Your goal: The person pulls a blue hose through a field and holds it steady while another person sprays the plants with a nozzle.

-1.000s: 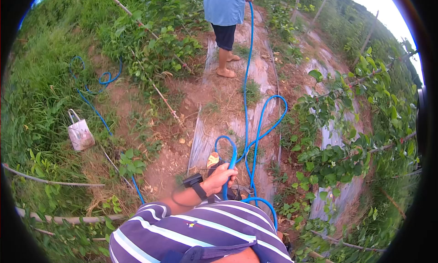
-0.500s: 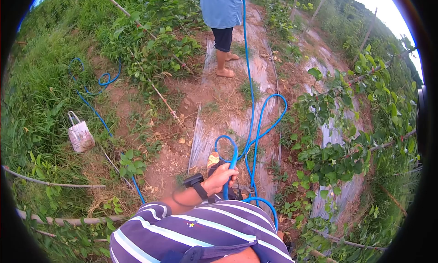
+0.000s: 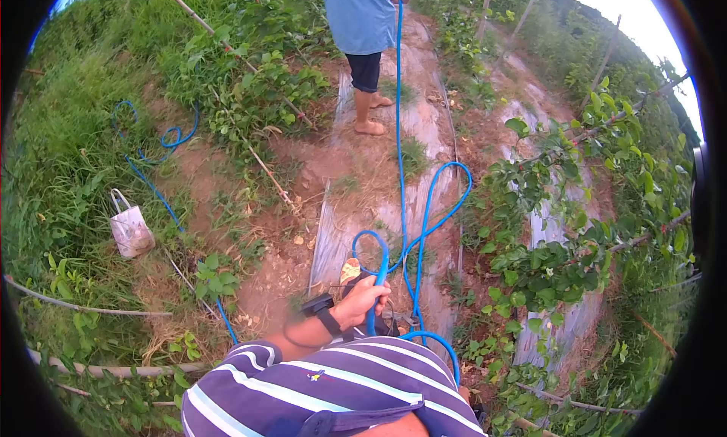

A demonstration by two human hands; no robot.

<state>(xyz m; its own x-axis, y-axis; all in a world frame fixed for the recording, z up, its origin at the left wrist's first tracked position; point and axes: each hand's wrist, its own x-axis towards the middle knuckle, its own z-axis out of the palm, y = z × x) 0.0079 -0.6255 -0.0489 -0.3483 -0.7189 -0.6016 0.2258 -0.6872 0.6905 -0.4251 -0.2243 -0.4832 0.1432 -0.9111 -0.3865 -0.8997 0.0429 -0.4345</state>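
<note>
Blue hose [image 3: 398, 96] runs along a strip of plastic sheet [image 3: 331, 232] between 2 rows of plants, linking 2 people. The left hand [image 3: 365, 299], marked by a black wristband [image 3: 329, 321], has its fingers closed around the hose in front of the striped shirt [image 3: 326, 388]; this grip bears a raised bend, probably so that the held section clears the footwear below. The state of the right hand cannot be told, being hidden beside the shirt. Farther up the strip, a barefoot co-worker [image 3: 360, 20] holds the same hose high, so that its upper length hangs nearly straight. Slack between the 2 holders lies in crossed loops on the sheet. At left, another blue length [image 3: 157, 191] curls through grass, near a pale bag [image 3: 132, 232] with its handles up, within easy grasp.
</note>
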